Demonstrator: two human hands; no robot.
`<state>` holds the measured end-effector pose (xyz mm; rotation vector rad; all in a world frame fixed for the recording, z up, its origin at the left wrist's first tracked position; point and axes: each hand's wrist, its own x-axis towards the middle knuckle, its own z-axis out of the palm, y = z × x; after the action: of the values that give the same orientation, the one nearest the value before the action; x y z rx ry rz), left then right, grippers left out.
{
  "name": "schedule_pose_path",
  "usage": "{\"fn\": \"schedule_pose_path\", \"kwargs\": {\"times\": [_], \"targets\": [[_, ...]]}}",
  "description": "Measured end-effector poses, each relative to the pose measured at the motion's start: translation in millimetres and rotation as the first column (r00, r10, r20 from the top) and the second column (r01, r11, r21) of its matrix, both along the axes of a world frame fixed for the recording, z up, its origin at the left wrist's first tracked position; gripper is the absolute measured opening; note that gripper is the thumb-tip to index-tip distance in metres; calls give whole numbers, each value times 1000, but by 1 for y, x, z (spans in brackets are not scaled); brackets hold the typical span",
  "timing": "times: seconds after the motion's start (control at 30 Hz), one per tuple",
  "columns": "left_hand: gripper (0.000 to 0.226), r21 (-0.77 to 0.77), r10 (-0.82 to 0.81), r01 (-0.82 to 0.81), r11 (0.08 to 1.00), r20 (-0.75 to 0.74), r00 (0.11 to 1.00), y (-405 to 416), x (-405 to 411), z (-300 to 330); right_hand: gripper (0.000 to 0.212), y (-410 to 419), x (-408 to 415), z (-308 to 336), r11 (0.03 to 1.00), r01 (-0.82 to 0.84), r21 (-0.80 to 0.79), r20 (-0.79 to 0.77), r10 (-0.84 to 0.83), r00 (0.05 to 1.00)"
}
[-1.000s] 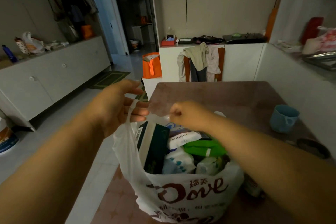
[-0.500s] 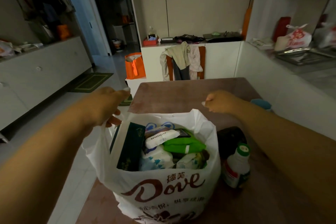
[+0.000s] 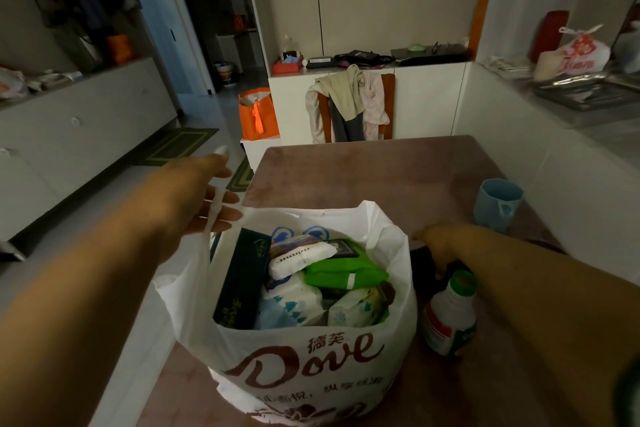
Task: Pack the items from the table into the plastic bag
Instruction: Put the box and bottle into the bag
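A white plastic bag (image 3: 304, 357) printed "Dove" stands open on the brown table (image 3: 363, 170). It is full of packs, among them a dark green box (image 3: 242, 277) and a bright green pack (image 3: 343, 274). My left hand (image 3: 197, 194) holds the bag's left handle up, with the strap lying across its fingers. My right hand (image 3: 434, 241) is down on a dark object (image 3: 420, 267) just right of the bag; its fingers are mostly hidden. A white bottle with a green cap (image 3: 450, 315) stands in front of that object, under my right forearm.
A light blue mug (image 3: 497, 203) stands at the table's right side near a white half wall (image 3: 554, 184). Beyond the far edge are a chair draped with clothes (image 3: 349, 100) and an orange bag (image 3: 258, 113). The floor drops off to the left.
My hands let the bag's mouth spread open. My right hand left the bag's rim and dropped to the dark object on the right. The left hand still holds its handle.
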<state>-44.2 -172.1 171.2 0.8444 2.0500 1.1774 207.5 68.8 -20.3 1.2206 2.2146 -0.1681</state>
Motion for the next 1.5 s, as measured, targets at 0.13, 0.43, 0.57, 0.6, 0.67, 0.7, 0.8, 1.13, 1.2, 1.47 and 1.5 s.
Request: {"fn": "schedule_pose_path", "kwargs": {"times": [0.13,0.43,0.57,0.6,0.67,0.7,0.8,1.13,1.2,1.47,1.5], "targets": [[39,33,47,-50,998,72,996,6,7,-6,50,7,7,-13,997,-55,45,0,56,998],[37,48,57,-61,997,84,995,10,6,-6,32,8,20,-19,982,109,151,-286,-62,956],[36,56,47,-50,997,60,997,9,3,-8,17,15,30,5,911,392,131,-417,-308,855],[37,60,46,-49,997,54,997,8,2,-8,16,15,30,18,875,468,120,-516,-348,783],[37,64,44,-47,997,50,998,9,1,-7,12,14,33,53,813,574,97,-769,-305,562],[38,69,46,-49,996,46,998,9,0,-7,13,14,32,71,791,607,79,-875,-237,423],[36,136,92,-96,986,33,995,7,-5,-7,31,-12,10,137,905,426,-18,-986,-88,144],[29,229,157,-190,955,157,975,-7,-17,-11,33,-129,-85,104,948,-235,-215,-650,41,759],[30,235,150,-182,955,149,977,-11,-17,-11,63,-112,-78,116,942,-93,-324,-708,-176,684],[29,252,157,-206,945,201,967,-12,-11,-7,82,-99,-64,80,833,216,-509,-461,-476,749],[29,252,164,-218,943,218,962,-12,-12,-6,82,-96,-60,88,817,196,-543,-515,-508,690]]}}
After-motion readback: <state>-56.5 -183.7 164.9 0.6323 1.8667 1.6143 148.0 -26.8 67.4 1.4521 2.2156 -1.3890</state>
